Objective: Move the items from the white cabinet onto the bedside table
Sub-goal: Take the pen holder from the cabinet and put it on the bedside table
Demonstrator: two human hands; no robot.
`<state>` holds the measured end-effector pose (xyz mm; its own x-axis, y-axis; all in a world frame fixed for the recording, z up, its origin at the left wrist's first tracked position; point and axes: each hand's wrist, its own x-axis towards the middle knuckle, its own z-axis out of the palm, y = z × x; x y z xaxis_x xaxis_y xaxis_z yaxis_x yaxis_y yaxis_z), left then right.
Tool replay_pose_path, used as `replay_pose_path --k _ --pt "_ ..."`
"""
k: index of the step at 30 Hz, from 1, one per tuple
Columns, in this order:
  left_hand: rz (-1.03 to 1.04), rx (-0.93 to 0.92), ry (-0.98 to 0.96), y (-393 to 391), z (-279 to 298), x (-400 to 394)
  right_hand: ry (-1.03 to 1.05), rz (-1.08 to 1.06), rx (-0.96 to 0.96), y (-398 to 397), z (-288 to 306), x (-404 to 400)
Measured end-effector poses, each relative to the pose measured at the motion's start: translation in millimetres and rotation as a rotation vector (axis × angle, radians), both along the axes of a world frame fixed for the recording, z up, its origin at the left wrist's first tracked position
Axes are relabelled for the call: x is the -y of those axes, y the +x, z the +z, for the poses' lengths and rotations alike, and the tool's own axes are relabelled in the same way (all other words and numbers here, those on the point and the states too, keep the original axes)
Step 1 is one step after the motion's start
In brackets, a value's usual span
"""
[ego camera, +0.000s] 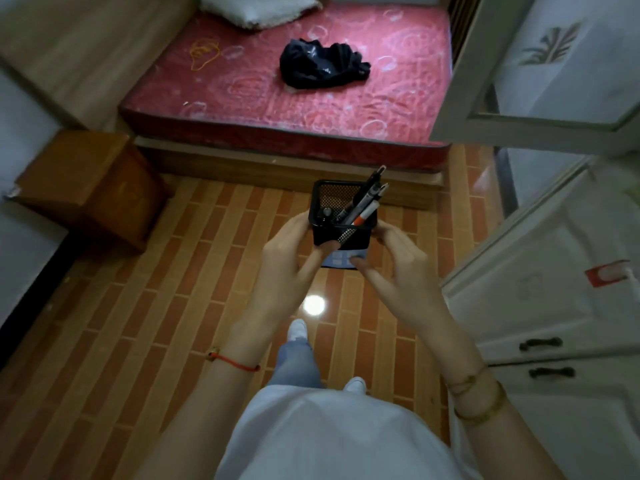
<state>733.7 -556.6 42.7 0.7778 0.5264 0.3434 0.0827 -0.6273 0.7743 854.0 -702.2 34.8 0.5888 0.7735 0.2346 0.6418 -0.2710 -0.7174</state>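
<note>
A black mesh pen holder [341, 233] with several pens [363, 202] sticking out is held in front of me above the floor. My left hand [291, 258] grips its left side. My right hand [394, 261] grips its right side, with fingers also under a small blue item [341, 259] pressed against the holder's base. The wooden bedside table [86, 188] stands at the left, beside the bed. The white cabinet [554, 271] is at the right, its upper door [540, 81] swung open.
A bed with a red mattress [294, 84] lies ahead, carrying a black garment [322, 64] and a white pillow [256, 8]. Tiled floor [138, 323] stretches between me and the bedside table. The cabinet's lower drawers have dark handles [540, 342].
</note>
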Motion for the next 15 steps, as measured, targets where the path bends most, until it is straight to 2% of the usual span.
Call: replay_pose_path --k 8,15 --pt "0.186 -0.032 -0.065 -22 -8 -69 -0.044 0.222 -0.022 6 -11 -97" --pt "0.342 -0.033 -0.089 -37 -11 -175 -0.045 0.374 0.008 11 -13 -228"
